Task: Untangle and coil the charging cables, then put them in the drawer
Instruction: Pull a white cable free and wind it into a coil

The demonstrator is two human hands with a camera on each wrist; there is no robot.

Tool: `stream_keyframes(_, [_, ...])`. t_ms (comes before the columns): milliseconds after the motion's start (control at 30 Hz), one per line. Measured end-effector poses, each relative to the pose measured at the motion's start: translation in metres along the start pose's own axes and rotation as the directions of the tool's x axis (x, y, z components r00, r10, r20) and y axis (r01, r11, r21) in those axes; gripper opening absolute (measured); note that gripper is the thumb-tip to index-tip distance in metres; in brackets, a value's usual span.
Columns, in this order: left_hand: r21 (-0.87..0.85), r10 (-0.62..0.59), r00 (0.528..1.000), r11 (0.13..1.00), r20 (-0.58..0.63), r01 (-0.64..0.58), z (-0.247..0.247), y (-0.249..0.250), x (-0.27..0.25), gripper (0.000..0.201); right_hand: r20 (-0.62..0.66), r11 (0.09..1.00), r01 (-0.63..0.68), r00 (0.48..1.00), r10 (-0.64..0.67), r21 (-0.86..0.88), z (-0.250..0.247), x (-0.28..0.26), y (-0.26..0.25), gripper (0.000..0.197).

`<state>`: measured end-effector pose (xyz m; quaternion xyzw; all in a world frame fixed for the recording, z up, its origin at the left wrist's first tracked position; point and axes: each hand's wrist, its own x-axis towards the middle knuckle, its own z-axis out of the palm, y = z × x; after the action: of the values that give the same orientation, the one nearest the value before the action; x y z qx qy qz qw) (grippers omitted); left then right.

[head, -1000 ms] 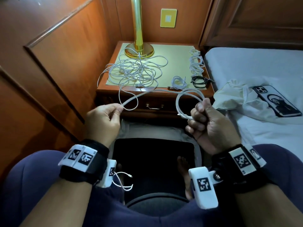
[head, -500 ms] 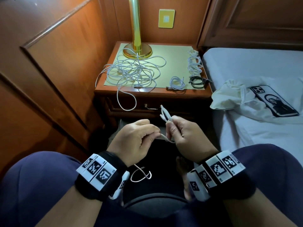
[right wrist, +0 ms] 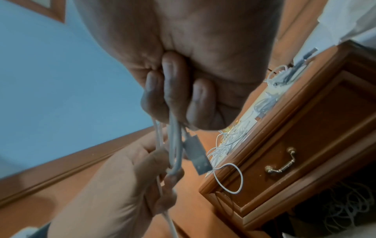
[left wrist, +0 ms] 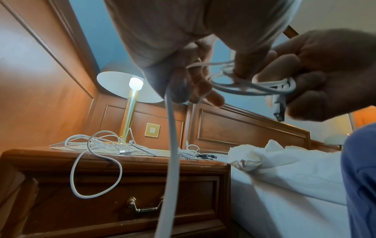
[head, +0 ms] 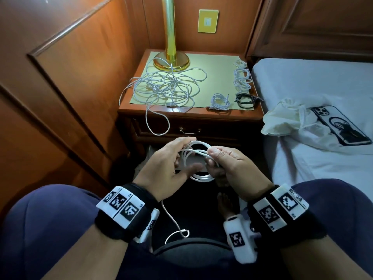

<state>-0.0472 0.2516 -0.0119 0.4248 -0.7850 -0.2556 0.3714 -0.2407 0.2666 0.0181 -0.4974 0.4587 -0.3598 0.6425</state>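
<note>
A white charging cable [head: 198, 152] is wound in a few loops between my hands, in front of the nightstand drawer [head: 218, 131]. My left hand [head: 184, 156] has its fingers curled through the loops. My right hand [head: 212, 158] pinches the bundle [left wrist: 244, 85] together, and the USB plug [right wrist: 197, 156] sticks out below its fingers. The loose tail [head: 175, 225] hangs down between my knees. A tangled pile of white cables [head: 165, 87] lies on the nightstand, with one loop [head: 157, 124] drooping over the shut drawer's front.
On the nightstand's right side lie a small white coil [head: 220, 102], a black coil [head: 246, 100] and another white bundle [head: 242, 77]. A brass lamp [head: 171, 59] stands at the back. The bed at right holds a cloth bag [head: 286, 118] and a phone [head: 339, 126]. Wood panelling closes the left.
My hands were apart, stretching the cable off the nightstand with one loop in the right. They have come together lower down, and the cable is now wound in loops, free of the pile.
</note>
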Motion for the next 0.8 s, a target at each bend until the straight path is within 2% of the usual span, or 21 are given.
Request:
stream_keyframes(67, [0.051,0.025,1.0,0.998,0.014,-0.025,0.001,-0.002,0.0,0.04,0.003,0.999,-0.023,1.0,0.023,0.029,-0.001,0.001,0.001,0.039])
stream_keyframes(200, [0.13,0.035,0.998,0.991,-0.055,-0.028,-0.001,-0.001,0.0,0.017,0.071,0.999,-0.006,0.997,0.009,-0.045,-0.001,0.001,0.002,0.046])
stream_keyframes(300, [0.179,-0.006,0.998,0.984,-0.066,0.018,-0.002,0.0,-0.001,0.034,0.138,0.995,0.035,0.99,-0.023,-0.091,-0.001,-0.001,0.001,0.032])
stream_keyframes(433, [0.199,-0.075,0.997,0.978,0.033,0.067,-0.006,-0.005,-0.002,0.044,0.152,0.965,0.108,0.986,-0.073,-0.237,-0.002,0.0,0.003,0.039])
stream_keyframes(500, [0.16,-0.123,0.987,0.981,0.104,0.106,-0.009,-0.008,0.0,0.052,0.169,0.961,0.118,0.983,-0.076,-0.252,-0.002,0.0,0.003,0.048])
stream_keyframes(633, [0.072,-0.13,0.969,0.99,0.211,0.118,-0.016,-0.006,0.004,0.06,0.148,0.946,0.134,0.985,-0.093,-0.294,0.002,-0.001,0.001,0.04])
stream_keyframes(733, [-0.059,-0.16,0.951,0.982,0.264,0.182,-0.02,0.001,0.002,0.048,0.077,0.928,0.136,0.99,-0.116,-0.347,0.004,-0.001,0.003,0.04])
stream_keyframes(800, [-0.223,-0.209,0.947,0.938,0.246,0.265,-0.024,0.001,0.002,0.028,0.025,0.951,0.115,0.993,-0.113,-0.286,0.002,-0.001,0.002,0.043])
